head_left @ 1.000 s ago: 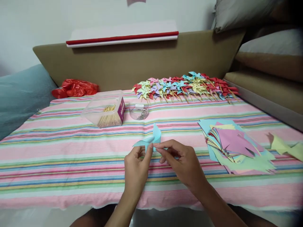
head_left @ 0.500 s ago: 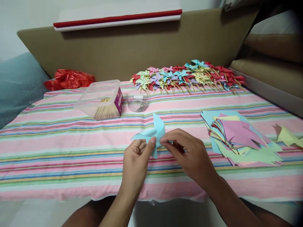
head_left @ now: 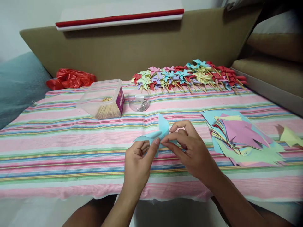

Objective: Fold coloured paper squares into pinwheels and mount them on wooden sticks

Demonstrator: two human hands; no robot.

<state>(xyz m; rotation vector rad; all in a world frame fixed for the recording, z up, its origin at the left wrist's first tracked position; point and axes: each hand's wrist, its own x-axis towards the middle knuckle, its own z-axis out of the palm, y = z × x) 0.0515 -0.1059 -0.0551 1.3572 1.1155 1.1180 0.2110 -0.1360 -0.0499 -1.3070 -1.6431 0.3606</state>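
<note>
A light-blue paper pinwheel (head_left: 163,125), its blades partly folded in, is held just above the striped cloth. My left hand (head_left: 139,157) pinches it near the centre, thumb on top and fingers curled beneath. From the right, my right hand (head_left: 189,148) has thumb and index finger pressed together at the paper by the centre; whether a small pin sits between them cannot be made out. Beyond the hands stands a round clear tub (head_left: 142,105) of small metal pins, beside a plastic box (head_left: 99,91) of thin wooden sticks lying on its side.
Stacked cut paper sheets (head_left: 246,134) in several colours lie at the right, near a loose yellow paper piece (head_left: 290,137). Finished pinwheels on sticks (head_left: 182,75) are heaped along the back. A red plastic bag (head_left: 73,78) rests at the back left.
The right hand has come closer to the pinwheel's centre, its upper fingers lifted more. The left hand keeps its pinch, and a blade is now folded further in toward the middle.
</note>
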